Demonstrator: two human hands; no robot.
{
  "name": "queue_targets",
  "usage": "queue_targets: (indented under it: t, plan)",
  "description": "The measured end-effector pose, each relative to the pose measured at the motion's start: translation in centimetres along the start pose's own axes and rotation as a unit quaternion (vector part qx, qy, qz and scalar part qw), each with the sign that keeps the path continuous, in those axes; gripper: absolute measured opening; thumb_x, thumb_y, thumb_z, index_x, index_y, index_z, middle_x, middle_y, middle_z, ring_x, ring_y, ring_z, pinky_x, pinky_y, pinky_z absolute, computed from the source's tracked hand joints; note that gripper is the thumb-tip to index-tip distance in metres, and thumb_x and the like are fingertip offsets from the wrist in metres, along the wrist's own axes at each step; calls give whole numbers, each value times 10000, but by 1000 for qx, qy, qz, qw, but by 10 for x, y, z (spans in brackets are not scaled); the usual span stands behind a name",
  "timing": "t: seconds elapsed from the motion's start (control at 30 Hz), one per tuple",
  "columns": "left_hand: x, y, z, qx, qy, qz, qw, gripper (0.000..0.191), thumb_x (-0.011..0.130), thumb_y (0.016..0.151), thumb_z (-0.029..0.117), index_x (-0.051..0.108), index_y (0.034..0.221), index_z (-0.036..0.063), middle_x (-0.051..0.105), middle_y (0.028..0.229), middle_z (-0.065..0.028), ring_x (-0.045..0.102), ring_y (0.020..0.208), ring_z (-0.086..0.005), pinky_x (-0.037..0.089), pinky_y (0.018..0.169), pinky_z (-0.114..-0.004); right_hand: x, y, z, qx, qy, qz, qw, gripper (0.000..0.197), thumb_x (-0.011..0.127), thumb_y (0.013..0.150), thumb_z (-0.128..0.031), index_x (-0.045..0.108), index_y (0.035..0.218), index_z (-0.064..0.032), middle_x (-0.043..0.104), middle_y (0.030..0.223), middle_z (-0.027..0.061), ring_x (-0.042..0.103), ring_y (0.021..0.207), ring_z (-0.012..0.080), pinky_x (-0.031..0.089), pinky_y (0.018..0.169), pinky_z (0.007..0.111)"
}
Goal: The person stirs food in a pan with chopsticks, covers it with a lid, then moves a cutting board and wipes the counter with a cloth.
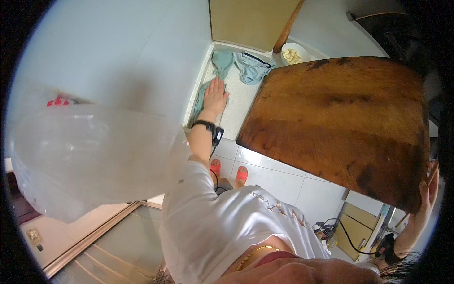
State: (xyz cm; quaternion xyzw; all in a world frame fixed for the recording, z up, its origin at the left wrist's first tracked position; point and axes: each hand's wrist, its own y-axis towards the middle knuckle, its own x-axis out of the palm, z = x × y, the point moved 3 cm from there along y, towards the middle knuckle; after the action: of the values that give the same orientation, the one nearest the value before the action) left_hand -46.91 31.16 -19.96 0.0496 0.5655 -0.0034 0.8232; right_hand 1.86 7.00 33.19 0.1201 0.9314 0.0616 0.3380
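Note:
My left hand [215,96] lies flat, palm down, on a grey-green cloth [200,99] along the left edge of a white speckled countertop [237,110]. Just beyond its fingertips, more crumpled cloth [222,61] reaches toward the corner. Beside that lies a bunched pale blue-green cloth [250,71] with a dark band. At the far right, my right hand [430,186] grips the edge of a large, dark-stained wooden board [337,120]. The board is tilted and hides part of the counter; some of my right fingers are hidden too.
Behind the board stands a white bowl [308,53] of pale food pieces [292,56]. Translucent plastic [92,152] hangs by the left wall. A dark pan-like object [390,28] is at upper right. Black cables [349,239] run from both wrists; white floor tiles [273,177] lie below.

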Motion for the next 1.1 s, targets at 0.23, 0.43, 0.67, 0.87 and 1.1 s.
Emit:
queue_targets:
  t: [0.23,0.43,0.67,0.87,1.1]
  plan:
    - [-12,-142,31,55,-37,-72,995,544,438,931,234,275,1415,46,175,1512,-133,169,1395,-272,156,1117,-416,-2,5,25,-15,-1,-36,999,457,578,883,-104,430,1308,-25,520,1243,106,503,1136,210,416,953,333]
    - [-14,-102,45,159,-53,-98,981,509,468,891,115,344,1381,48,205,1503,-129,199,1386,-263,199,1111,-392,5,-6,25,-8,35,-27,999,422,606,877,-146,457,1254,-29,548,1168,75,522,1075,173,429,898,302]
    - [-55,-22,70,16,-66,84,994,597,503,815,7,356,1384,111,210,1482,-186,215,1364,-348,253,1092,-444,12,3,4,-25,19,-89,996,420,565,916,-179,432,1287,-35,538,1188,81,545,1090,171,486,896,292]
    - [-68,-146,93,222,-220,-25,950,763,566,706,-41,338,1410,143,215,1487,-173,208,1369,-359,209,1116,-415,17,2,-7,-44,-37,-64,996,349,563,920,-200,502,1220,-31,559,1116,71,558,1049,150,478,869,264]
    - [-58,-173,143,144,-369,33,917,832,545,629,-105,323,1409,83,282,1472,-134,273,1351,-329,246,1109,-374,26,6,-24,-60,5,-48,997,250,595,907,-193,563,1106,-46,551,979,20,555,932,103,451,803,219]
